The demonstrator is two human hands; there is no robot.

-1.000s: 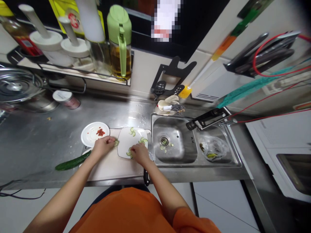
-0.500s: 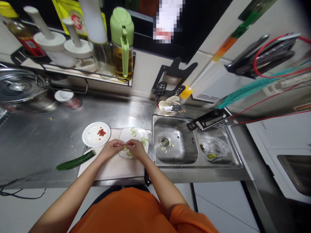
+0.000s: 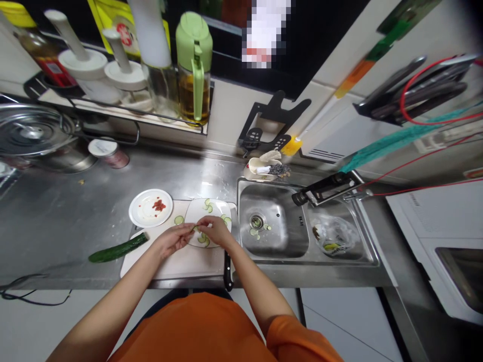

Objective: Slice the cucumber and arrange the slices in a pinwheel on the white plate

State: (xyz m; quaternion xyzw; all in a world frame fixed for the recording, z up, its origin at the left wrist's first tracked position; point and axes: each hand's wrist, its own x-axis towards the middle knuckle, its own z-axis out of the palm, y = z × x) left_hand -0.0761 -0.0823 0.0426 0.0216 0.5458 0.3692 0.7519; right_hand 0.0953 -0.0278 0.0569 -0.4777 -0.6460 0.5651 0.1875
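My left hand (image 3: 175, 239) and my right hand (image 3: 215, 231) meet over the near left part of a white square plate (image 3: 191, 209). A thin green cucumber slice (image 3: 195, 228) is pinched between the fingertips of both hands. Curved cucumber pieces (image 3: 204, 240) are laid in small swirls on the plate, partly hidden by my right hand. Left of the plate, one round cucumber slice (image 3: 178, 220) lies on the pale cutting board (image 3: 177, 266). A long dark green cucumber (image 3: 117, 248) with a cut end rests across the board's left edge.
A round white plate (image 3: 141, 215) with red bits stands behind the board. A black-handled knife (image 3: 228, 271) lies at the board's right edge. The steel sink (image 3: 279, 236) on the right has cucumber scraps near its drain. Bottles and jars line a rack (image 3: 166, 122) behind.
My left hand has turned, showing more of its palm, and its fingers have straightened somewhat. The round slice on the board has come into fuller view. The camera has shifted slightly.
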